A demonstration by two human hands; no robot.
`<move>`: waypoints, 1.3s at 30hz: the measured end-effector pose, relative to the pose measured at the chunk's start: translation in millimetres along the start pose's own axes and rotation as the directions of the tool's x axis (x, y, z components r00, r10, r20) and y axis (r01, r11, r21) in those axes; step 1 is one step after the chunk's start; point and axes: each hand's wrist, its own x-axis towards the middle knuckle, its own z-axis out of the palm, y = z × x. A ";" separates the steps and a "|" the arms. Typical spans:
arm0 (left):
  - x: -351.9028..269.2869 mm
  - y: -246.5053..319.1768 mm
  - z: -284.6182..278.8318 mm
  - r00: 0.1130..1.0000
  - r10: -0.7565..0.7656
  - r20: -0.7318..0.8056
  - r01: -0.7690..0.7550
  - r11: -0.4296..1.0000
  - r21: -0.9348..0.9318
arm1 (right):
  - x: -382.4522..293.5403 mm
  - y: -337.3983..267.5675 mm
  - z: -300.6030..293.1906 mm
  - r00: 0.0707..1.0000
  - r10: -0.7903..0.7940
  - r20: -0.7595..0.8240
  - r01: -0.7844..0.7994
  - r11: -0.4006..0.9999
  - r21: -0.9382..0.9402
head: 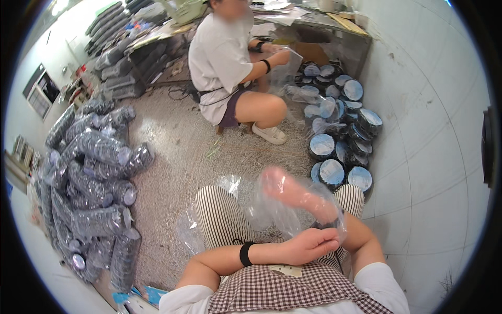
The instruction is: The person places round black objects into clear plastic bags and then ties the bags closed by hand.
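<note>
My left hand (313,244) pinches the mouth edge of a clear plastic bag (288,219) near my right forearm. Inside the bag is my right hand (280,184), reaching forward over my knees; it is blurred, and its fingers look curled, but whether they hold anything is unclear. More clear plastic film (188,227) lies around my striped trouser leg at the left. Just past my right knee sit round black packs with blue-and-white labelled tops (332,172), piled along the wall.
A co-worker (223,59) sits on a low stool ahead, handling another clear bag (284,72). Wrapped dark cylindrical bundles (98,145) are heaped on the speckled floor (168,165) at left. A cluttered table (353,29) stands at the back, beside the pale wall (427,117) on the right.
</note>
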 end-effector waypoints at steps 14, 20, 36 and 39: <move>9.4 42.4 29.2 0.894 0.367 0.255 -0.338 0.929 -0.152 | -15.3 -82.6 -59.9 0.862 -0.369 -0.348 0.034 0.726 -0.687; 22.3 38.9 39.8 0.993 0.099 0.062 -0.094 0.993 -0.073 | -35.9 -47.6 -23.5 0.816 0.439 0.375 -0.060 0.711 -0.701; -57.6 96.7 3.9 0.949 0.031 -0.314 0.279 0.381 0.882 | -83.7 -99.6 -80.7 0.895 -0.390 -0.215 0.260 0.849 -0.460; -53.5 43.0 -18.4 0.901 -0.060 -0.429 0.416 0.395 0.819 | -95.3 -65.0 -88.9 0.981 -0.168 -0.095 0.145 0.966 -0.215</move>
